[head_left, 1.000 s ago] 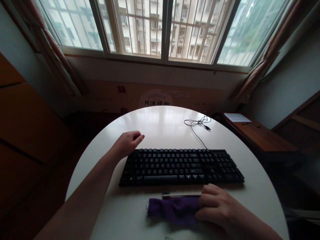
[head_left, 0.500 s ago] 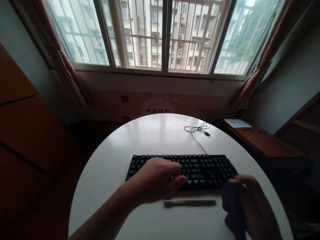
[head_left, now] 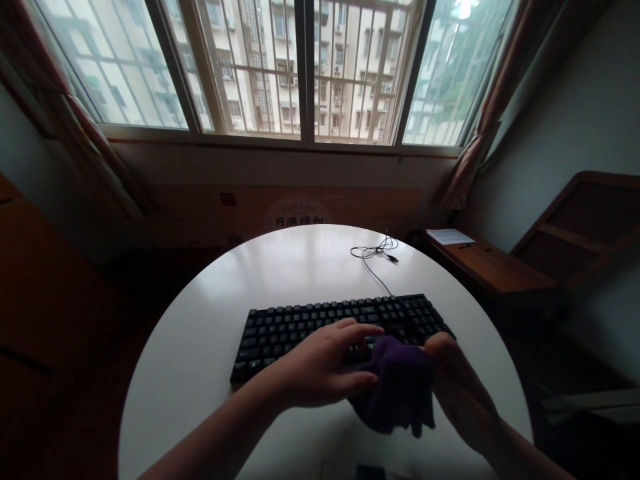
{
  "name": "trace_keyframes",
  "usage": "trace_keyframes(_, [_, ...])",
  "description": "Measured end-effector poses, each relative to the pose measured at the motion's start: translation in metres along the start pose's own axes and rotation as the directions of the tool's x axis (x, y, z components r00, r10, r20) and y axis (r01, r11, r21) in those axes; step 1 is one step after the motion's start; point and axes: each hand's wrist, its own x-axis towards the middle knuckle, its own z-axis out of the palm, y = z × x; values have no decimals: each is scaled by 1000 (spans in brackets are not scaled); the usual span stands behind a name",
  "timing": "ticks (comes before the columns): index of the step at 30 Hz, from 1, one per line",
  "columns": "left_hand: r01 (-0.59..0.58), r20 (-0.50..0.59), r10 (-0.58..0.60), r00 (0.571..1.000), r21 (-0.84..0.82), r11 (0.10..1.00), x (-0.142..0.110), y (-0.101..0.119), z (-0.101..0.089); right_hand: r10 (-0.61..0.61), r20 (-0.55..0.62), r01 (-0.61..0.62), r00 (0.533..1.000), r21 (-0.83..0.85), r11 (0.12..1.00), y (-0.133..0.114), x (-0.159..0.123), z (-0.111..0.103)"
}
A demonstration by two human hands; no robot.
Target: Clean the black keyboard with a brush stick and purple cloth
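A black keyboard (head_left: pixel 300 323) lies across the middle of a round white table (head_left: pixel 200 347). My right hand (head_left: pixel 457 380) is closed on a purple cloth (head_left: pixel 397 387), held lifted over the keyboard's near edge. My left hand (head_left: pixel 323 367) hovers over the keys next to the cloth, with its thumb and fingers reaching to the cloth's left side. How firmly the left hand grips the cloth is hard to tell. The cloth hides part of the keyboard's front row.
The keyboard's thin black cable (head_left: pixel 373 253) lies coiled on the far side of the table. A wooden side table (head_left: pixel 493 270) with a sheet of paper (head_left: pixel 450 237) stands to the right. A barred window (head_left: pixel 300 67) fills the wall ahead. A small dark object (head_left: pixel 370 472) sits at the table's near edge.
My right hand lifted the purple cloth off the table and brought it left over the keyboard. My left hand came from the keyboard's far left corner to meet the cloth. The pen-like stick is out of sight.
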Motion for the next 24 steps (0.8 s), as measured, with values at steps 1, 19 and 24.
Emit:
trace_keyframes(1, [1,22,0,1000,-37,999,0,-1,-1,34,17,-35,999,49,998,-2,0,0])
trace_keyframes(19, [-78,108,37,993,408,910,-9,25,-3,-168,518,504,839,-622,600,-32,21,-5])
trace_keyframes(24, [113,243,-246,938,458,882,-26,47,-8,-289,463,545,838,-730,412,-91,21,-22])
